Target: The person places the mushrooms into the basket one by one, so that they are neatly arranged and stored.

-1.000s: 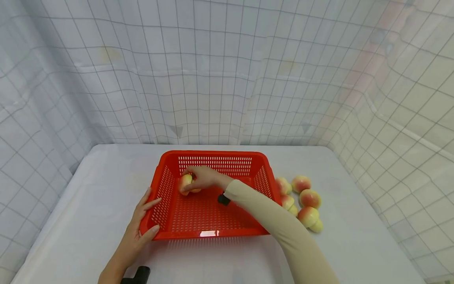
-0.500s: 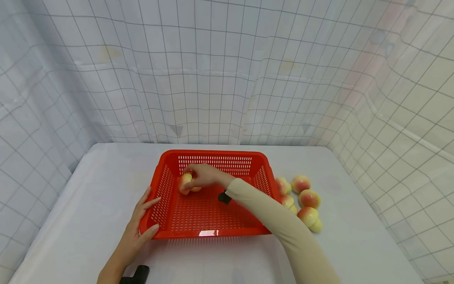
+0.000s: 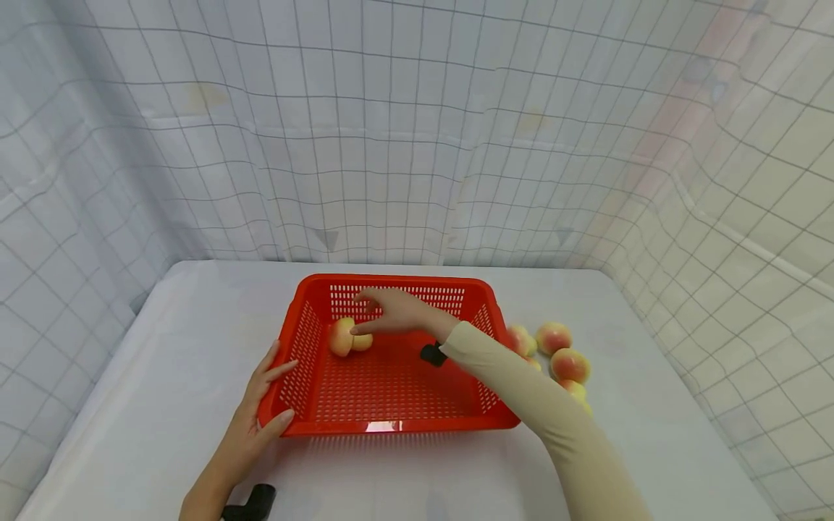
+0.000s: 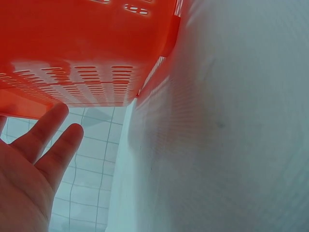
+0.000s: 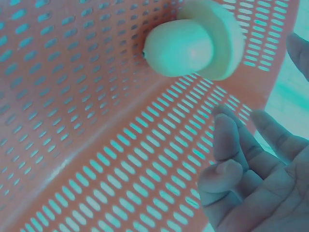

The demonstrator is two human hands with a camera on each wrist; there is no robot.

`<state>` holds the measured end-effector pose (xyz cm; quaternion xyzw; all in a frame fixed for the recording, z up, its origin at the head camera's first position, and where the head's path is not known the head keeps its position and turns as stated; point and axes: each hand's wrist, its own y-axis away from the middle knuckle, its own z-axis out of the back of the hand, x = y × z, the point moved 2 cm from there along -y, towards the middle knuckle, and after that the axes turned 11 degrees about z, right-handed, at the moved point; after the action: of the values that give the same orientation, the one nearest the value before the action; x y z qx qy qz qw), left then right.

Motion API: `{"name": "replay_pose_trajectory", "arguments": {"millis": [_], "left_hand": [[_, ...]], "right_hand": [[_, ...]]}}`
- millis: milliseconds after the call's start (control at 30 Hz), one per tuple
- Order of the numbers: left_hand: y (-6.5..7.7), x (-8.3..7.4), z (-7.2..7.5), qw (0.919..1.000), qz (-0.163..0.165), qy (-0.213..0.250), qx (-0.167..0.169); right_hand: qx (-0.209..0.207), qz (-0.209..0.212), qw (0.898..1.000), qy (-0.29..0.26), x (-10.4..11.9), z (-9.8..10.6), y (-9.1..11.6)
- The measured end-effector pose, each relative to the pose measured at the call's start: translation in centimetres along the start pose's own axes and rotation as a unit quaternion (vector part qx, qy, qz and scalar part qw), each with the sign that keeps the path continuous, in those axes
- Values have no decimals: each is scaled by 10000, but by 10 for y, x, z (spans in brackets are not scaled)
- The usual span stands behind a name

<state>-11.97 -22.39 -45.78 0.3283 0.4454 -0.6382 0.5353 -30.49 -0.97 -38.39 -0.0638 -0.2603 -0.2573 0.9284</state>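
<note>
A mushroom [image 3: 342, 339] with a red-and-yellow cap and pale yellow stem lies on its side in the left part of a red perforated basket [image 3: 391, 280]. Over the basket's inside, my right hand [image 3: 399, 311] is spread just right of the mushroom and holds nothing. The right wrist view has the mushroom [image 5: 178, 48] apart from the loosely bent fingers of the right hand [image 5: 256, 179]. At the basket's front left corner, my left hand [image 3: 250, 420] rests against the rim with fingers and thumb extended. In the left wrist view, straight fingers [image 4: 60, 150] are beside the basket.
Several more mushrooms [image 3: 570, 365] lie on the white table [image 3: 651, 434] right of the basket, some partly hidden by the right sleeve [image 3: 541, 412]. A white sheet with a grid pattern [image 3: 404, 145] hangs behind and at both sides.
My right hand has let go of the mushroom and drawn back to the right and slightly up. The mushroom stays in the basket. The left hand has hardly moved.
</note>
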Motion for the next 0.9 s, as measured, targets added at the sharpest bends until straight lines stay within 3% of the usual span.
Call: {"name": "replay_pose_trajectory", "arguments": {"millis": [200,400,733,900], "left_hand": [[0,-1,0,10000,-58,-43,20],[-1,-3,2,10000,-67,-48,-31],[1,-3,1,10000,-62,-27,22],[1,-1,0,10000,-64,29,42]], "right_hand": [[-15,131,9998,-120,1,12,27],[-394,133,9986,-320,2,29,58],[-1470,155,9883,-371,-8,50,120],[-2224,48,9739,-449,-15,62,155]]}}
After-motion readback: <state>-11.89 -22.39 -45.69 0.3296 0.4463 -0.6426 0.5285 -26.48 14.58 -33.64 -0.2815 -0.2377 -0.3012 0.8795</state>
